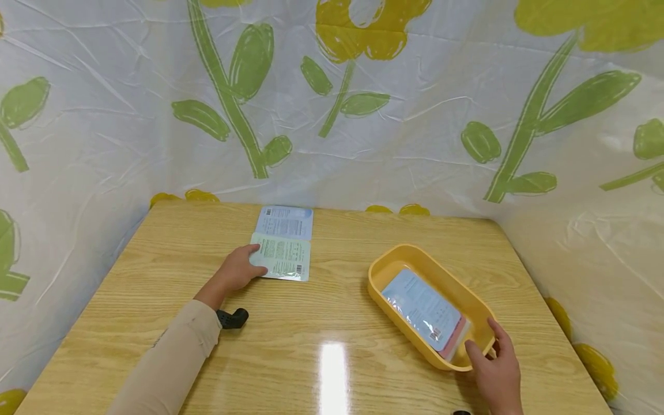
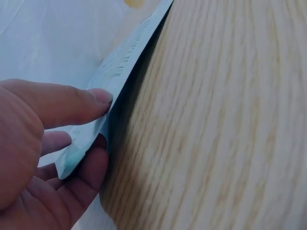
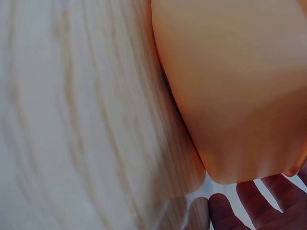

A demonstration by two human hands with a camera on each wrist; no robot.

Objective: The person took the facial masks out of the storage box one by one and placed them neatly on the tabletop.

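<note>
My left hand [image 1: 240, 268] pinches the left edge of a flat pale-green printed sachet [image 1: 284, 259], thumb on top and fingers underneath. In the left wrist view, that edge of the sachet [image 2: 91, 129] is lifted and bent off the wood. Just behind it lies a pale-blue sachet [image 1: 287, 223], their edges meeting. At the right, my right hand [image 1: 498, 369] holds the near end of a yellow-orange plastic basket [image 1: 381, 268], thumb over the rim and fingers along the outer wall. Inside it, a light-blue sachet [image 1: 420, 305] overlaps a pink one [image 1: 453, 340].
The wood-grain table [image 1: 321, 305] reaches back to a hanging white sheet [image 1: 404, 167] with printed flowers, which also closes off both sides. A black device [image 1: 234, 319] sits at the left wrist. Glare marks the table's front middle.
</note>
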